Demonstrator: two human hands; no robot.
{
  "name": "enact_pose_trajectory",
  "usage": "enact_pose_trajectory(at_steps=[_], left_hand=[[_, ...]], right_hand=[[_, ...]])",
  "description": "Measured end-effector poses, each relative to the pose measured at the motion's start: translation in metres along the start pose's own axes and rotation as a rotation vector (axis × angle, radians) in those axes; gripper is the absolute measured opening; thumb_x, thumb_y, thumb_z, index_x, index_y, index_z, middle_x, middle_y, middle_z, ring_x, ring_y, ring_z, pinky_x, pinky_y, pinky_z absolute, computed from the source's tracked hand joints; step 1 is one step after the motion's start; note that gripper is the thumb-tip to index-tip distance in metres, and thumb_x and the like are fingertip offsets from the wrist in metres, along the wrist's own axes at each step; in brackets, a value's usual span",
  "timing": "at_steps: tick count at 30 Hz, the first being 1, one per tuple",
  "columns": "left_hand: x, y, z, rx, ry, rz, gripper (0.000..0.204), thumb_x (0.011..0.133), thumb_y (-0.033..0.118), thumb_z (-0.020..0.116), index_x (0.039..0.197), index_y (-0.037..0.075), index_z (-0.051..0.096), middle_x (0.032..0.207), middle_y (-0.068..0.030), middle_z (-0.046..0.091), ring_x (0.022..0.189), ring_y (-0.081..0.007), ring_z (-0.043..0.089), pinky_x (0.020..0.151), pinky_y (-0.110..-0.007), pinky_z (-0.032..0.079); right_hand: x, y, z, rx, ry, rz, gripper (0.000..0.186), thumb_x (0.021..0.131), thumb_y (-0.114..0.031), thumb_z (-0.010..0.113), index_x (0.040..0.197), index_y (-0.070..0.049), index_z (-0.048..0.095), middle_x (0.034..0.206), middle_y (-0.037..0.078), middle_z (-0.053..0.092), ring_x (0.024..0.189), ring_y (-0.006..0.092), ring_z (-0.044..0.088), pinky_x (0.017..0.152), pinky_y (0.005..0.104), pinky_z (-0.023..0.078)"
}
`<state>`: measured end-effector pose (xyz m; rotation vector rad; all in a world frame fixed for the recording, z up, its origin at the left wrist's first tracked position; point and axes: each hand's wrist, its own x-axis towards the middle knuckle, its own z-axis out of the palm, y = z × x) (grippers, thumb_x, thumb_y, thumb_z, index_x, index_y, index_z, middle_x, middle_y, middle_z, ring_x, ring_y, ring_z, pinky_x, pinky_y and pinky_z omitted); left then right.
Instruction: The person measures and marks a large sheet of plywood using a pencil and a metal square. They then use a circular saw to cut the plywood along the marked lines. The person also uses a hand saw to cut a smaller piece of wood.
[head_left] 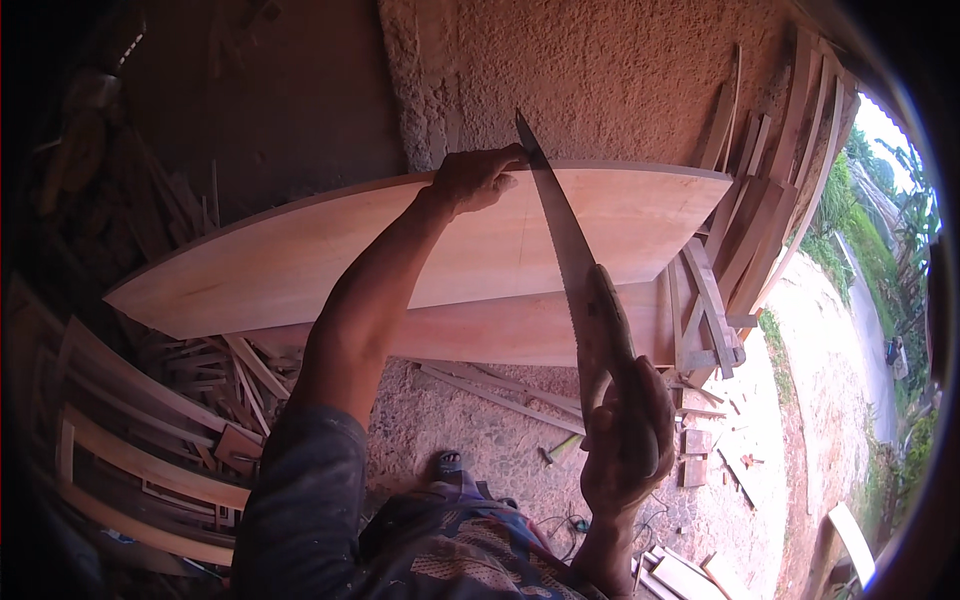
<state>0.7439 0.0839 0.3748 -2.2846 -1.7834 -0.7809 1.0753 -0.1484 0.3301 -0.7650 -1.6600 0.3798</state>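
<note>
A long pale wooden board [400,250] lies across the view in front of me, and a faint line runs over it near the blade. My right hand [630,440] is wrapped round the handle of a handsaw [563,225], whose toothed blade slants up to the left over the board. The tip of the blade reaches past the far edge. At that far edge, just left of the blade, my left hand [478,180] is closed on the board with its fingers curled. Its fingertips come close to the blade; whether they touch it I cannot tell.
Beneath the board is another reddish board [490,330]. Planks [760,230] lean on the rough wall at right, beside a small wooden frame [707,300]. Curved wooden pieces [150,470] stand at left near a scrap pile. A hammer [560,449] lies on the ground.
</note>
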Motion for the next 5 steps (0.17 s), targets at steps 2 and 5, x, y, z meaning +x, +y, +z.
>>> enact_pose_trajectory(at_steps=[2,5], left_hand=[[-0.001,0.002,-0.004,-0.014,-0.022,-0.015,0.033,0.096,0.027,0.064,0.128,0.022,0.056,0.114,-0.0086,0.072,0.106,-0.0296,0.07,0.088,-0.044,0.054],[-0.001,0.005,-0.005,0.004,-0.037,-0.028,0.038,0.096,0.027,0.064,0.132,0.023,0.054,0.12,-0.0084,0.07,0.106,-0.0301,0.069,0.089,-0.044,0.054]], right_hand=[[0.01,0.003,0.003,-0.136,-0.011,-0.094,0.053,0.089,-0.016,0.075,0.136,0.001,0.056,0.134,0.021,0.062,0.12,0.0383,0.063,0.1,0.0423,0.052],[0.016,0.015,0.01,-0.152,-0.012,-0.102,0.057,0.088,-0.023,0.078,0.138,-0.004,0.057,0.136,0.02,0.061,0.121,0.0412,0.062,0.102,0.0424,0.051]])
